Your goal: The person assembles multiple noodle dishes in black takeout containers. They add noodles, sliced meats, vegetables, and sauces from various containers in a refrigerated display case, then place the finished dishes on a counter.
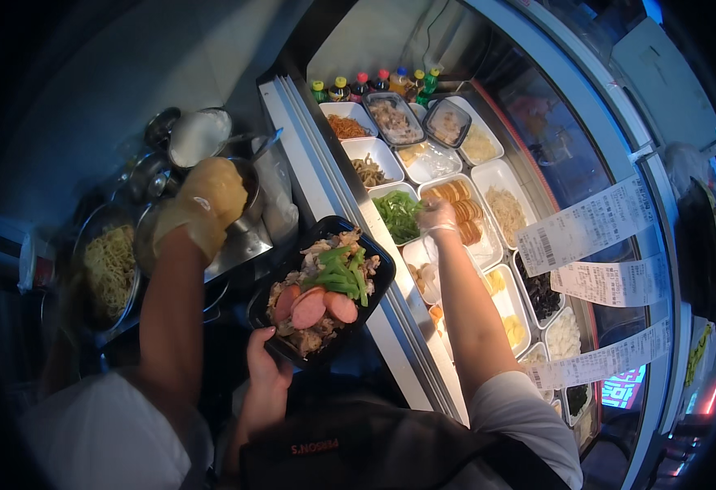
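Observation:
My left hand (pixel 267 365) grips the near edge of a black takeaway tray (pixel 380 254), its thumb at the rim. In the tray lie pink sausage slices (pixel 310 309), green pepper strips (pixel 346 274) and pieces of cooked meat (pixel 301 336). My right hand (pixel 438 216), in a clear plastic glove, reaches into the display case. It sits between a white tub of green pepper strips (pixel 399 215) and a tub of brown-edged slices (pixel 470 214). Its fingers look curled together; what they hold, if anything, is hidden.
On the left, a co-worker's gloved hand (pixel 188 226) is at a yellowish rounded thing (pixel 213 186) among metal pots, beside a bowl of noodles (pixel 109 269). White food tubs (pixel 502 173) and small bottles (pixel 360 85) fill the case. Paper slips (pixel 591 224) hang along its right side.

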